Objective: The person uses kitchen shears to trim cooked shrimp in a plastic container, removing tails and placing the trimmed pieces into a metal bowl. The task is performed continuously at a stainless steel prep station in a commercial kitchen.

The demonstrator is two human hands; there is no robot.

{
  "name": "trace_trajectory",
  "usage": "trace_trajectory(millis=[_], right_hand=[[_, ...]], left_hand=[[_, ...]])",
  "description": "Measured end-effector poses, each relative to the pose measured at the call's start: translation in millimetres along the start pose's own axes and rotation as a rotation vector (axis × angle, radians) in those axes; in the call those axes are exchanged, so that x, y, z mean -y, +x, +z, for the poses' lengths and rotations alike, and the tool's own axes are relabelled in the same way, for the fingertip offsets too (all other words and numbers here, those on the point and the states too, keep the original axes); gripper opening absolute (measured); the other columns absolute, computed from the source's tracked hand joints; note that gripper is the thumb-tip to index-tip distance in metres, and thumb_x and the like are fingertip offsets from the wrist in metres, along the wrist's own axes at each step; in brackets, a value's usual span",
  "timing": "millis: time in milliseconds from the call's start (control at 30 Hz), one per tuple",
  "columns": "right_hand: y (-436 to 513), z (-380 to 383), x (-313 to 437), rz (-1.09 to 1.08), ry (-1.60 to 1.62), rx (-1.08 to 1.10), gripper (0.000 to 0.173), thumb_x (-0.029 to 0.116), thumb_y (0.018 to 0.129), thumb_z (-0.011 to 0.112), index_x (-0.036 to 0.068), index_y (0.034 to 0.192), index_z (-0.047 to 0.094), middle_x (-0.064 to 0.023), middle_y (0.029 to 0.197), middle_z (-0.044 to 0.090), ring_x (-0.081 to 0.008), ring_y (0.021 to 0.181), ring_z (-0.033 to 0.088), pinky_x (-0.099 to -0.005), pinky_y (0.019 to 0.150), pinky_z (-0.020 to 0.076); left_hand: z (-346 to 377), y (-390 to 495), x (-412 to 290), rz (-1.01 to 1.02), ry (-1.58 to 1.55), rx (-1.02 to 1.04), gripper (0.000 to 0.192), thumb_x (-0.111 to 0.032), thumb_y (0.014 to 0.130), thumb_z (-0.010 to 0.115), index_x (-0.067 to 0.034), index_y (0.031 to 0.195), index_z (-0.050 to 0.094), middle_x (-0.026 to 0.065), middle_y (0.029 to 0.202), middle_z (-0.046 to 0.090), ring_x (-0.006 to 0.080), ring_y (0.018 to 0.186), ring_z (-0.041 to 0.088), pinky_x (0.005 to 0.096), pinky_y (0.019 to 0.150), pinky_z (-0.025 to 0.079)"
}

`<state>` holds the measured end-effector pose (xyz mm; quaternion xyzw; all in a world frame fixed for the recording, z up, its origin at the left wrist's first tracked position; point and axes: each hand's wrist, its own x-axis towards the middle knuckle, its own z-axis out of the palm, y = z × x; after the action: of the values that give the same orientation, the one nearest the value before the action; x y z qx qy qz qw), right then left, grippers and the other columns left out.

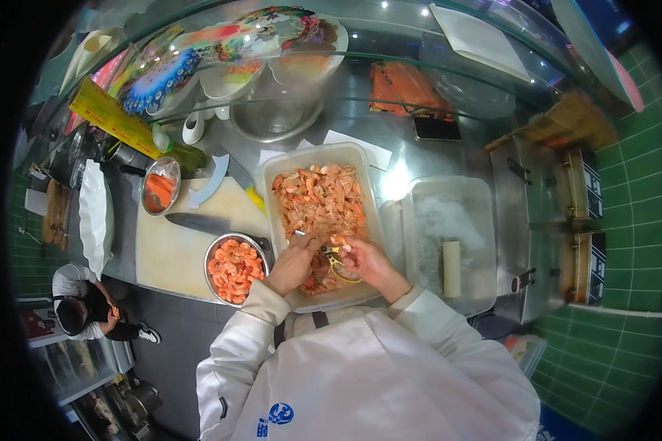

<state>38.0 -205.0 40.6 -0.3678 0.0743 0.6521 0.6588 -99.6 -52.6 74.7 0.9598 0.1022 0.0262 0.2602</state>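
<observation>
Both my hands are over a translucent plastic tub (375, 220) full of orange shrimp and shells (320, 193). Between the thumb and fingers of my right hand (368, 263) is a shrimp (339, 241). Scissors with gold-coloured handles (342, 271) lie just under that hand, pointing left. My left hand (298, 263) is bent inward, its fingertips close to the scissors and the shrimp; what it grips is hidden. A metal bowl of peeled shrimp (235, 267) stands left of the tub, beside my left wrist.
A cutting board (165, 242) bears a kitchen knife (198, 222) and a pale blue curved piece (211, 182). Carrots (160, 190) sit in a bowl. Right of the tub, another plastic container (477, 220) holds a pale cylinder (451, 269). Glass shelving crosses the back. A person (83, 303) sits at left.
</observation>
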Motion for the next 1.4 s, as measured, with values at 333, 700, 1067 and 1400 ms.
trace_trajectory(millis=[333, 700, 1067, 1400], right_hand=[[-33, -17, 0, 0.052, -0.149, -0.030, 0.014, 0.017, 0.096, 0.050, 0.007, 0.086, 0.051, -0.0005, 0.073, 0.049, -0.0065, 0.053, 0.033, -0.0228, 0.045, 0.0254], [-29, -5, -16, -0.226, -0.904, -0.043, 0.013, 0.015, 0.097, 0.047, 0.004, 0.094, 0.054, 0.0014, 0.075, 0.050, -0.0074, 0.069, 0.050, -0.0232, 0.053, 0.0396], [-47, 19, -4, -0.810, -1.624, -0.341, 0.020, 0.011, 0.089, 0.057, -0.003, 0.103, 0.058, -0.0248, 0.091, 0.062, -0.0440, 0.081, 0.059, -0.0442, 0.067, 0.0500], [-33, 0, -1, -0.116, -0.413, -0.112, 0.024, 0.020, 0.095, 0.057, 0.004, 0.111, 0.055, -0.0068, 0.086, 0.063, -0.0083, 0.061, 0.052, -0.0272, 0.053, 0.0492]], left_hand=[[23, 9, -50, 0.316, 0.350, -0.095, 0.016, -0.011, 0.079, 0.054, -0.002, 0.092, 0.055, 0.0081, 0.082, 0.057, 0.0196, 0.075, 0.064, 0.0314, 0.062, 0.050], [20, 6, -41, 0.185, 0.188, 0.012, 0.017, -0.007, 0.081, 0.053, 0.000, 0.096, 0.051, 0.0152, 0.080, 0.061, 0.0261, 0.071, 0.066, 0.0361, 0.058, 0.052], [46, 15, -32, -0.350, -0.289, -0.317, 0.012, -0.009, 0.092, 0.050, 0.001, 0.097, 0.055, 0.0259, 0.087, 0.061, 0.0424, 0.076, 0.061, 0.0499, 0.066, 0.048], [19, -13, -38, -0.050, -0.335, -0.136, 0.030, -0.010, 0.089, 0.055, -0.001, 0.118, 0.055, 0.0225, 0.110, 0.056, 0.0402, 0.097, 0.057, 0.0440, 0.081, 0.048]])
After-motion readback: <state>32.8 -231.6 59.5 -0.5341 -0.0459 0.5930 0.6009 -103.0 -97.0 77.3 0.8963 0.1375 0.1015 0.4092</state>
